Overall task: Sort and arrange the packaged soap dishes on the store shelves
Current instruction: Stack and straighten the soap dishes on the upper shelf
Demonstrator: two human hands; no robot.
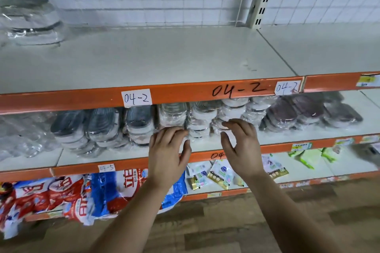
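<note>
Both your hands reach in at the middle shelf (pixel 226 141), side by side with a gap between them. Your left hand (pixel 168 150) has its fingers loosely bent and spread, tips at the plastic wrap of the white soap dishes (pixel 197 117), gripping nothing. Your right hand (pixel 240 146) is just as relaxed, thumb apart from the fingers, which hover over the same stacks; whether they touch the wrap you cannot tell. The wrapped dishes fill this shelf in rows: dark grey soap dishes (pixel 102 123) to the left, the white ones in the middle, purple soap dishes (pixel 298 113) to the right. A further wrapped stack (pixel 30 20) sits at the far left of the upper shelf (pixel 164 57), whose orange edge bears a label (pixel 136 98) reading 04-2.
</note>
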